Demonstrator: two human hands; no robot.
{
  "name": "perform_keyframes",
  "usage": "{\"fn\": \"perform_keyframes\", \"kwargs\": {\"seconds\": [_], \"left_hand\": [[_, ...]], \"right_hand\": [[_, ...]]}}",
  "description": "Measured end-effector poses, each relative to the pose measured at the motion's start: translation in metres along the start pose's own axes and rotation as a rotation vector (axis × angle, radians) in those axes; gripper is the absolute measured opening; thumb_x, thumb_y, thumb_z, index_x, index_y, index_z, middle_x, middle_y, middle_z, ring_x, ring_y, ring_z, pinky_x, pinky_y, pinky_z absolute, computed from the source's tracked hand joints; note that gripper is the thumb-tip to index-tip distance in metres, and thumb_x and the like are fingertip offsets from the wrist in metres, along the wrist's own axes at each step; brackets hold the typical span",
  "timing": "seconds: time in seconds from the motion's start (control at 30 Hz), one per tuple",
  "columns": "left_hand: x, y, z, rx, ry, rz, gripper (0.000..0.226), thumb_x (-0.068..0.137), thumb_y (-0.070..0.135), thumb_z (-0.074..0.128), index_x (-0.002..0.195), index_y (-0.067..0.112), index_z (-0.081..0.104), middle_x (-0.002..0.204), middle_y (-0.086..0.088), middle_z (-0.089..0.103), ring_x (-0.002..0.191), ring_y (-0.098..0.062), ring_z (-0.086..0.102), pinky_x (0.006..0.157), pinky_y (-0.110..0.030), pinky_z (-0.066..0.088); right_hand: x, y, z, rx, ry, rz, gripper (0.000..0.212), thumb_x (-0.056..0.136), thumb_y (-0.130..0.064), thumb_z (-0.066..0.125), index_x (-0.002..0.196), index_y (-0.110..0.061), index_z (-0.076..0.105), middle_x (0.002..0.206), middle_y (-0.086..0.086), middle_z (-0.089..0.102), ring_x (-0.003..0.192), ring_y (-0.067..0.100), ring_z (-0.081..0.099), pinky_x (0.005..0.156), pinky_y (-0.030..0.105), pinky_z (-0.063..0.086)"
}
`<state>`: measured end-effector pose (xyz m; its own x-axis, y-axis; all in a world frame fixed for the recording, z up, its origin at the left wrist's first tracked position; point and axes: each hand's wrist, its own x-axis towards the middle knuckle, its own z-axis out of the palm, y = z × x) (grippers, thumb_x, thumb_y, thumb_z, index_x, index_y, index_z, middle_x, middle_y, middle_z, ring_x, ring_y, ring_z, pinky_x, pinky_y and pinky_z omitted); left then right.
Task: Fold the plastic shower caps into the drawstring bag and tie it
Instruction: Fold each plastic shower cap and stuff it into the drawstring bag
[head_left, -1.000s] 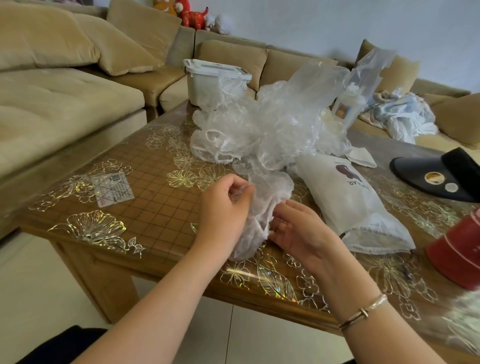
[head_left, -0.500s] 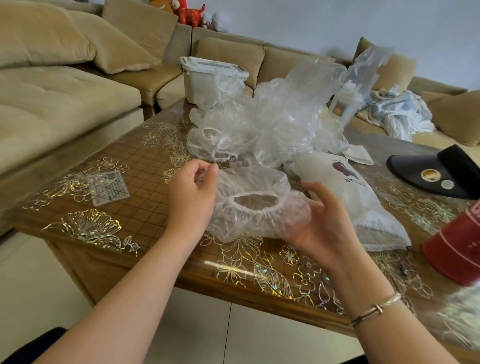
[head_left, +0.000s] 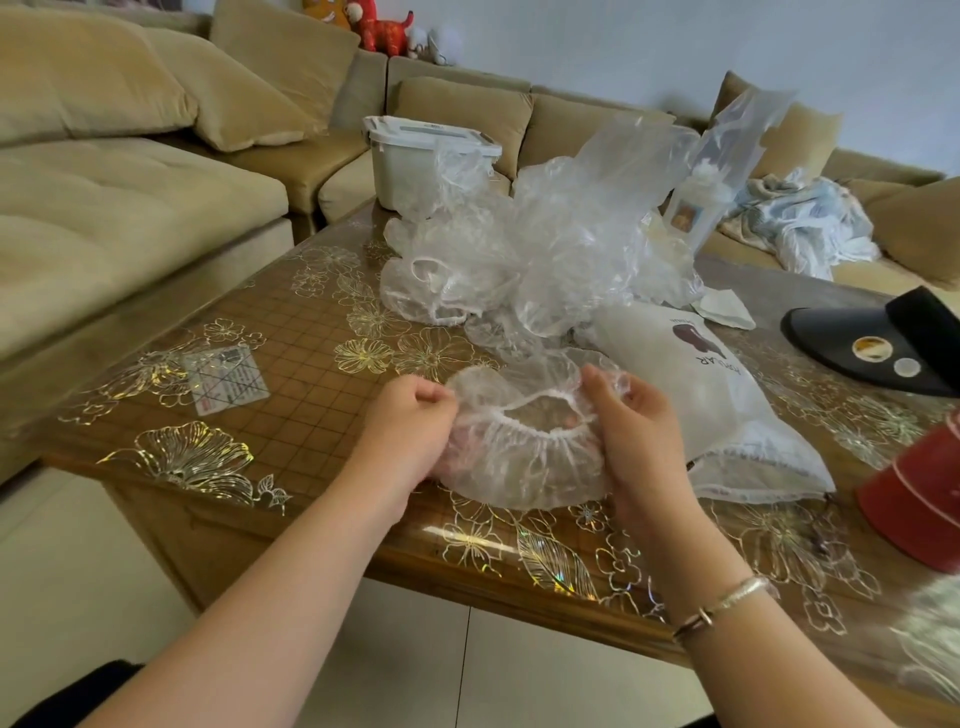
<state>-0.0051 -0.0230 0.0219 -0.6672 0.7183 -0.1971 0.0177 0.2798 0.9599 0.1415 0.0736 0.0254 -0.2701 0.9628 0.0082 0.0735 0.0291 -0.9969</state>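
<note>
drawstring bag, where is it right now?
In the head view the drawstring bag lies flat on the table, right of centre, beside the right hand and the shower cap both hands hold, just in front of the loose cap pile.

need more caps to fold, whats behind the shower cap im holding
Behind the held shower cap a heap of clear caps lies on the table. What the heap covers cannot be seen.

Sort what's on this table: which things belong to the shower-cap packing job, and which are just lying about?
Part of the job:
- shower cap, gripped by left hand and right hand
- pile of caps behind it
- drawstring bag, lying flat to the right

Lying about:
- lidded white tub
- black visor
- red container
- small card
</note>
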Motion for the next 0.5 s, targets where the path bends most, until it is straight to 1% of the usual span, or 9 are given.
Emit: {"fn": "perform_keyframes", "kwargs": {"seconds": [0.07,0.1,0.13,0.17,0.23,0.3,0.4,0.47,0.5], "left_hand": [[-0.002,-0.002,-0.001,0.220,0.157,0.243,0.009,0.103,0.019,0.045,0.101,0.015,0.052,0.091,-0.003,0.061,0.062,-0.009,0.059,0.046,-0.015,0.047],[-0.003,-0.001,-0.002,0.285,0.193,0.342,0.010,0.104,0.019,0.042,0.100,0.014,0.049,0.086,-0.004,0.060,0.057,-0.011,0.057,0.043,-0.016,0.046],[-0.002,-0.003,-0.004,0.337,0.217,0.416,0.011,0.104,0.018,0.040,0.098,0.014,0.048,0.081,-0.006,0.059,0.056,-0.015,0.058,0.045,-0.019,0.049],[-0.001,-0.004,-0.006,0.392,0.237,0.462,0.012,0.105,0.019,0.038,0.097,0.014,0.046,0.078,-0.007,0.059,0.058,-0.020,0.060,0.050,-0.029,0.055],[0.003,-0.006,-0.010,0.512,0.263,0.480,0.012,0.105,0.020,0.035,0.099,0.015,0.045,0.076,-0.007,0.060,0.059,-0.024,0.064,0.052,-0.043,0.055],[0.004,-0.009,-0.013,0.649,0.290,0.464,0.010,0.104,0.019,0.037,0.106,0.012,0.045,0.076,-0.004,0.059,0.057,-0.020,0.060,0.045,-0.036,0.047],[0.004,-0.013,-0.015,0.856,0.315,0.401,0.018,0.103,0.016,0.042,0.120,0.009,0.041,0.074,0.000,0.055,0.052,-0.012,0.049,0.042,-0.024,0.030],[0.002,-0.012,-0.018,0.910,0.340,0.377,0.024,0.103,0.021,0.043,0.124,0.010,0.040,0.080,0.001,0.056,0.058,-0.011,0.050,0.046,-0.024,0.032],[0.002,-0.011,-0.020,0.917,0.361,0.393,0.028,0.102,0.025,0.045,0.126,0.012,0.040,0.092,0.000,0.059,0.071,-0.011,0.053,0.054,-0.024,0.038]], "right_hand": [[0.003,0.003,0.001,-0.137,0.021,-0.100,0.038,0.095,-0.038,0.060,0.103,0.000,0.064,0.084,0.029,0.067,0.065,0.044,0.063,0.065,0.056,0.055],[0.005,0.004,0.001,-0.213,0.035,-0.130,0.043,0.096,-0.041,0.058,0.109,0.000,0.063,0.079,0.028,0.065,0.059,0.037,0.059,0.061,0.050,0.053],[0.007,0.005,0.000,-0.287,0.054,-0.149,0.045,0.096,-0.042,0.056,0.111,0.000,0.062,0.077,0.023,0.063,0.057,0.032,0.054,0.060,0.045,0.050],[0.010,0.006,-0.001,-0.347,0.079,-0.160,0.043,0.096,-0.043,0.055,0.108,-0.002,0.063,0.078,0.020,0.063,0.058,0.032,0.054,0.062,0.043,0.049],[0.016,0.009,-0.005,-0.393,0.098,-0.145,0.032,0.097,-0.040,0.056,0.092,-0.009,0.063,0.076,0.014,0.066,0.064,0.033,0.058,0.064,0.043,0.049],[0.020,0.012,-0.007,-0.422,0.090,-0.118,0.026,0.096,-0.038,0.058,0.084,-0.015,0.059,0.070,0.003,0.063,0.063,0.022,0.057,0.061,0.034,0.045],[0.023,0.017,-0.007,-0.541,0.082,-0.117,0.022,0.095,-0.038,0.060,0.091,-0.017,0.057,0.080,0.000,0.062,0.069,0.017,0.056,0.058,0.028,0.040],[0.020,0.014,-0.005,-0.597,0.081,-0.164,0.022,0.095,-0.039,0.060,0.098,-0.018,0.055,0.082,-0.003,0.059,0.071,0.012,0.056,0.058,0.026,0.040],[0.018,0.012,-0.005,-0.621,0.076,-0.206,0.023,0.095,-0.039,0.060,0.102,-0.018,0.053,0.084,-0.005,0.059,0.074,0.011,0.056,0.061,0.027,0.043]]}}
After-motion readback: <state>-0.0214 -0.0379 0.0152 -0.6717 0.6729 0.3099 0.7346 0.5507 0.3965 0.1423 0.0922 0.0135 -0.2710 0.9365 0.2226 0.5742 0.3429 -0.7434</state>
